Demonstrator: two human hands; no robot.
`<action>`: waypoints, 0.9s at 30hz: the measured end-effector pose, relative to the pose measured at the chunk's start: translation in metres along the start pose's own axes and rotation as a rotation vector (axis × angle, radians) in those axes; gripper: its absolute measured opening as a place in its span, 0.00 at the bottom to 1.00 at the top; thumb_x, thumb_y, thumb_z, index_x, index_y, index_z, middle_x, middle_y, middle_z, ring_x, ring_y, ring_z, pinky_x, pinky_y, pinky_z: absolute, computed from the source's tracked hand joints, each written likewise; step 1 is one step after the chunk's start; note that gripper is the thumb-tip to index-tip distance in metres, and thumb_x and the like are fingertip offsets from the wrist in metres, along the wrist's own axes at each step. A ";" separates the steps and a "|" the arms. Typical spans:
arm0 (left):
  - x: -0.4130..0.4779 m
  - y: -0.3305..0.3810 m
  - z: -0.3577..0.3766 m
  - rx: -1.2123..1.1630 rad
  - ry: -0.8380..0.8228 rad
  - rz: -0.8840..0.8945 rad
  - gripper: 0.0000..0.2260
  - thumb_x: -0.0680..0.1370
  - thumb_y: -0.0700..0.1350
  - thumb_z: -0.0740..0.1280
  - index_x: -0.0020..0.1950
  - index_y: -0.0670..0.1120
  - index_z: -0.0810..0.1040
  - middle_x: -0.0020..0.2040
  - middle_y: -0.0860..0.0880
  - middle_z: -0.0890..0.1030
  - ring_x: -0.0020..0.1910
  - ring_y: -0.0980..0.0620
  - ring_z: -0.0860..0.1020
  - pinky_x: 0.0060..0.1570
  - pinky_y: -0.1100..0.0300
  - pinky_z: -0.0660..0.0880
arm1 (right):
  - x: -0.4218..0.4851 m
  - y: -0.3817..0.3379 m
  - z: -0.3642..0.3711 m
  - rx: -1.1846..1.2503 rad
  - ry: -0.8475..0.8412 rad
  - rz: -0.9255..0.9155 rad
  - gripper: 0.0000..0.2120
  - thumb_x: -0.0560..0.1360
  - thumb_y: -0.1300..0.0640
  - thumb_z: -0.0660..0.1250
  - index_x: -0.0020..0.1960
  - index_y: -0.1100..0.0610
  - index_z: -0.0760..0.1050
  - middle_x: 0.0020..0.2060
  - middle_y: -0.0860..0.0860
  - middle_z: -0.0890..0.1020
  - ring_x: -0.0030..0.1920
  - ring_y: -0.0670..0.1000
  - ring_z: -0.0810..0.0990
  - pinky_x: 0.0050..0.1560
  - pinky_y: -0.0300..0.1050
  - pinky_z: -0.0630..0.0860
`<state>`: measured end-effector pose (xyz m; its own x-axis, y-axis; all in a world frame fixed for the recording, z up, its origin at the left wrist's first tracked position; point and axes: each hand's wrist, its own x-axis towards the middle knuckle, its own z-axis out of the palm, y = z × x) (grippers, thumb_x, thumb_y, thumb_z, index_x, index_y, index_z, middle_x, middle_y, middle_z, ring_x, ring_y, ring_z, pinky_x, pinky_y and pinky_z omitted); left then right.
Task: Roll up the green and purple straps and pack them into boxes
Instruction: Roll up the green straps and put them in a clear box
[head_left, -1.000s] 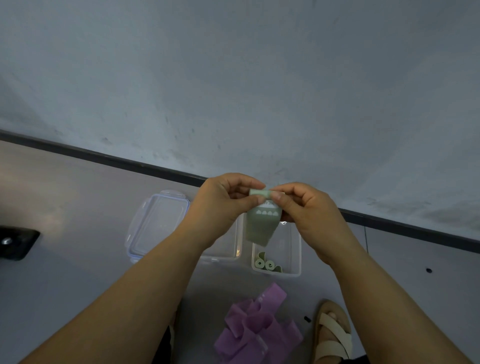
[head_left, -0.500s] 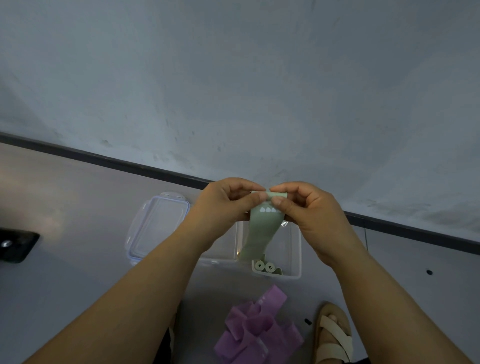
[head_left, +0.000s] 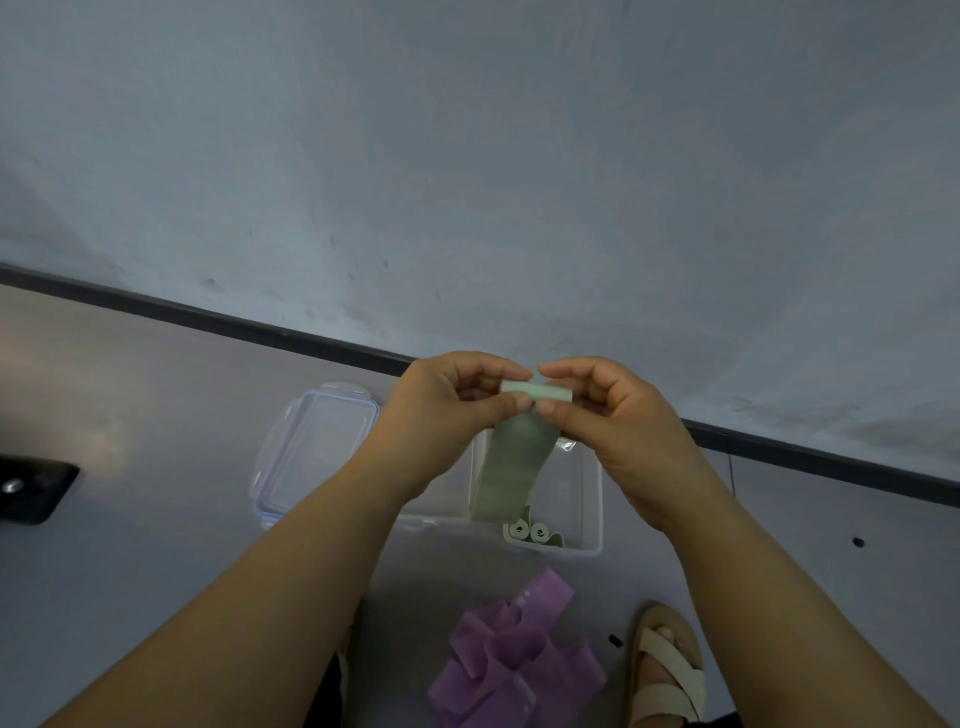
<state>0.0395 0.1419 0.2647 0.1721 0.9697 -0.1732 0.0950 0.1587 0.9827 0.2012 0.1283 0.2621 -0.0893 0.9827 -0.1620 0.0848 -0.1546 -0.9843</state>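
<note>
A green strap (head_left: 511, 467) hangs in the air above the floor, its top end wound into a small roll. My left hand (head_left: 441, 415) pinches the roll's left end, and my right hand (head_left: 613, 415) pinches its right end. Below the strap's loose tail stands a clear plastic box (head_left: 587, 499) with two rolled green straps (head_left: 530, 531) at its near wall. A heap of loose purple straps (head_left: 514, 665) lies on the floor nearer to me.
A clear lid (head_left: 311, 452) lies left of a second clear box (head_left: 436, 512), mostly hidden by my left arm. A dark object (head_left: 31, 488) sits at the far left. A sandalled foot (head_left: 665, 670) rests at the lower right. A wall with a dark skirting rises behind.
The top end of the green strap has been wound into a thicker roll between both hands, and its printed end has turned under. The hanging tail now reaches lower over the box.
</note>
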 end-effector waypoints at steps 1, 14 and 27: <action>0.000 0.000 0.000 -0.003 -0.002 0.004 0.07 0.71 0.34 0.72 0.45 0.45 0.82 0.40 0.49 0.83 0.39 0.57 0.81 0.42 0.68 0.77 | 0.000 0.000 0.000 -0.008 0.002 0.014 0.09 0.72 0.60 0.69 0.47 0.48 0.78 0.42 0.46 0.83 0.46 0.45 0.82 0.50 0.40 0.79; 0.000 0.000 0.002 -0.040 -0.013 0.033 0.10 0.70 0.31 0.70 0.44 0.45 0.81 0.42 0.47 0.83 0.40 0.55 0.81 0.46 0.64 0.79 | 0.001 -0.001 0.002 -0.042 0.007 0.058 0.04 0.75 0.57 0.65 0.47 0.54 0.79 0.39 0.48 0.83 0.37 0.41 0.81 0.38 0.33 0.78; 0.001 -0.001 -0.001 -0.078 -0.055 -0.059 0.05 0.73 0.36 0.70 0.47 0.42 0.81 0.36 0.51 0.84 0.38 0.56 0.82 0.41 0.62 0.80 | -0.001 -0.001 0.002 -0.014 0.014 -0.004 0.09 0.71 0.64 0.69 0.46 0.51 0.79 0.42 0.50 0.82 0.40 0.40 0.81 0.39 0.31 0.76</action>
<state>0.0388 0.1431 0.2630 0.2221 0.9470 -0.2320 0.0305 0.2311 0.9725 0.1997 0.1277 0.2632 -0.0754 0.9847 -0.1570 0.0983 -0.1494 -0.9839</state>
